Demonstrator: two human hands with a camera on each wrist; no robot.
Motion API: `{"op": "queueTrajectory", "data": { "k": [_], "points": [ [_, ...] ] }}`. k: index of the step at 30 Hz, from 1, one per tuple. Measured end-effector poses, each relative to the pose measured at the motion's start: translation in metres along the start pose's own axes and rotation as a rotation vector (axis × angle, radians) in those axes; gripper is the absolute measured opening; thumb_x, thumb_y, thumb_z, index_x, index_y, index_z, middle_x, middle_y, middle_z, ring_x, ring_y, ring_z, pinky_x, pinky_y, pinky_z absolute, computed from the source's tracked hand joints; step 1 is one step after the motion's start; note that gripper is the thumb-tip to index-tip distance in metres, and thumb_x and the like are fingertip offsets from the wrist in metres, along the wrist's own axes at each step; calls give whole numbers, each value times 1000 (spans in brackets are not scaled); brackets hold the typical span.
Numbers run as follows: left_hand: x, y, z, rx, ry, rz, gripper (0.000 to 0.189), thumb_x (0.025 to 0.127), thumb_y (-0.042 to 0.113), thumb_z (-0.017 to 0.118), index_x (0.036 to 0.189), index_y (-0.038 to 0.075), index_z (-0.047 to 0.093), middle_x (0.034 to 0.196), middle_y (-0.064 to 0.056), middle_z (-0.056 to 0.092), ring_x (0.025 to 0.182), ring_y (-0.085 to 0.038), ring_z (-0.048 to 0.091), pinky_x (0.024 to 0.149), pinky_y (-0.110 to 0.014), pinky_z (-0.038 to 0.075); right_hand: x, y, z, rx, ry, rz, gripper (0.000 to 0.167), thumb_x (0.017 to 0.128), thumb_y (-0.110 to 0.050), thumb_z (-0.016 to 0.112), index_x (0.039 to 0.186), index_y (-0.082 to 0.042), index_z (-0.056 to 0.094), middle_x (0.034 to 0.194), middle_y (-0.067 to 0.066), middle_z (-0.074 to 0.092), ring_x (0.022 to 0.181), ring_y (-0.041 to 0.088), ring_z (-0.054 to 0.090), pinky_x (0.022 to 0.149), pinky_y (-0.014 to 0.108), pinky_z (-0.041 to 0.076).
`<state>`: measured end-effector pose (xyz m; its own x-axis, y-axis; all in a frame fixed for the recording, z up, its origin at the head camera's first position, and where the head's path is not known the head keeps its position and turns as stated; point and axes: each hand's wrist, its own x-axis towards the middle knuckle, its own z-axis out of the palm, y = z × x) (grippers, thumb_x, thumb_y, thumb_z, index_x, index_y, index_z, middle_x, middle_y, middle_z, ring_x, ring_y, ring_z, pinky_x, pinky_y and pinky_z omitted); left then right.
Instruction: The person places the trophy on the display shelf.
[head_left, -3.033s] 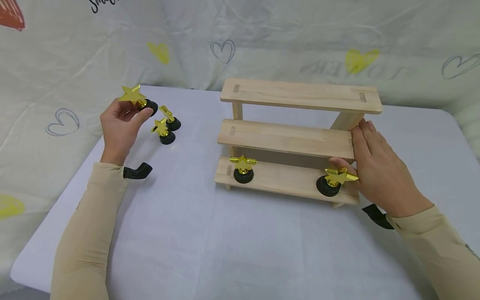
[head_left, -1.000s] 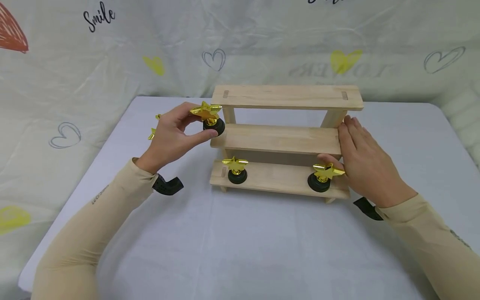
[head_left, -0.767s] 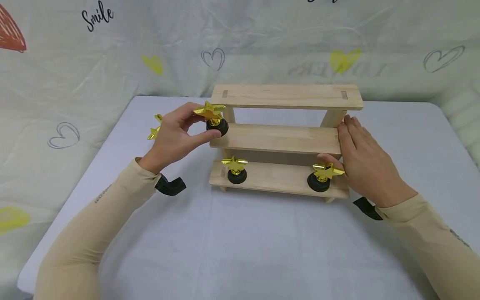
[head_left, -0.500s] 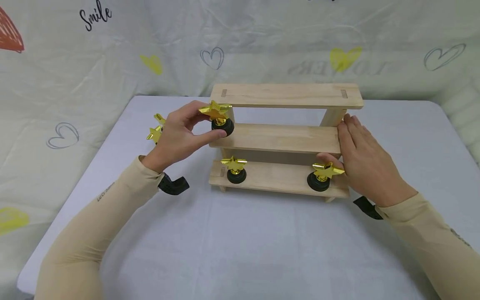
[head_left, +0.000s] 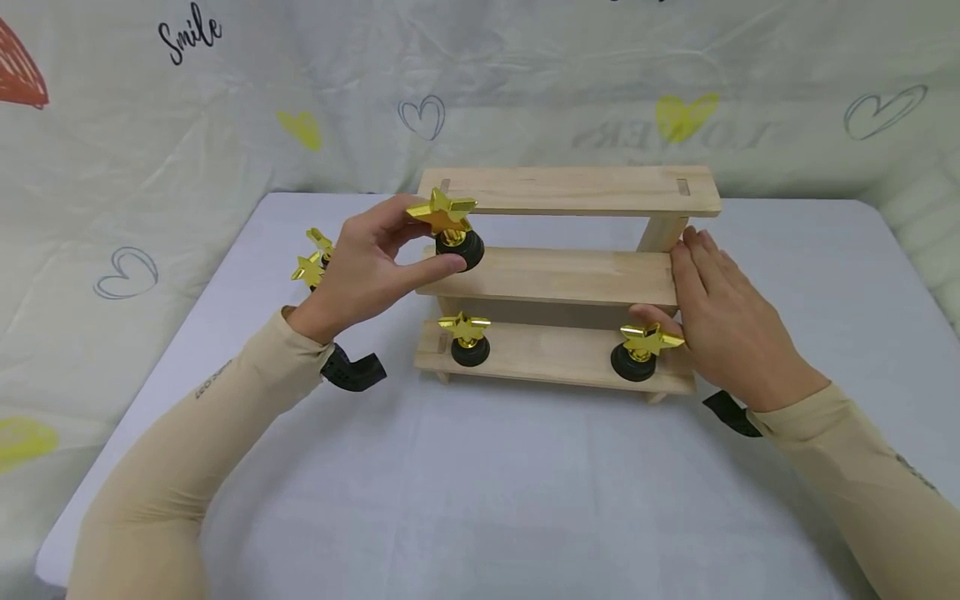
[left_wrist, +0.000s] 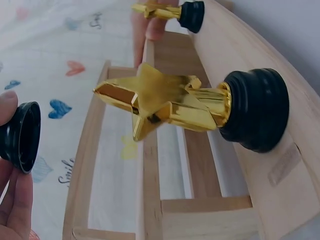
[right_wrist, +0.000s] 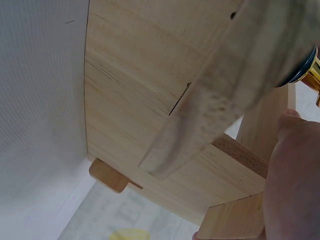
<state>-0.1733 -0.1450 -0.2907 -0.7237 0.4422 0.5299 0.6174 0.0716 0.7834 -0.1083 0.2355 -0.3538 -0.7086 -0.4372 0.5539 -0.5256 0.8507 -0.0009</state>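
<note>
My left hand [head_left: 372,265] pinches a gold star trophy [head_left: 444,213] by its round black base [left_wrist: 20,137], over the left end of the middle board of a three-tier wooden shelf [head_left: 562,275]. The base's hollow underside shows in the left wrist view, apart from the wood. My right hand [head_left: 738,325] rests with straight fingers along the shelf's right side, its thumb near the front of the middle board. On the lowest board stand two more star trophies, a left trophy [head_left: 468,340] and a right trophy [head_left: 637,352], the latter close beside my right thumb.
Two further star trophies [head_left: 309,268] are on the white table [head_left: 495,483], left of the shelf and partly hidden behind my left hand. A light curtain [head_left: 525,75] with printed hearts hangs behind the table. Black curved pieces [head_left: 356,372] stick out at both wrists.
My left hand has brought the trophy from the table's left side rightward to the middle board, recently rising slightly. The right hand keeps its place on the shelf; the head view has shifted.
</note>
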Motion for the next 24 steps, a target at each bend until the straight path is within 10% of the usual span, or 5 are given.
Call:
{"op": "queueTrajectory", "data": {
  "k": [24],
  "points": [
    [26,22,39,-2,-33,-60,42,79,-2,87,117,-5,67,110,-16,69,103,-15,70,103,-30,59,9,4,9,3,-30,19,98,103,-71,27,139,19,41,144,42,49,135,60,48,111,67,46]
  ]
}}
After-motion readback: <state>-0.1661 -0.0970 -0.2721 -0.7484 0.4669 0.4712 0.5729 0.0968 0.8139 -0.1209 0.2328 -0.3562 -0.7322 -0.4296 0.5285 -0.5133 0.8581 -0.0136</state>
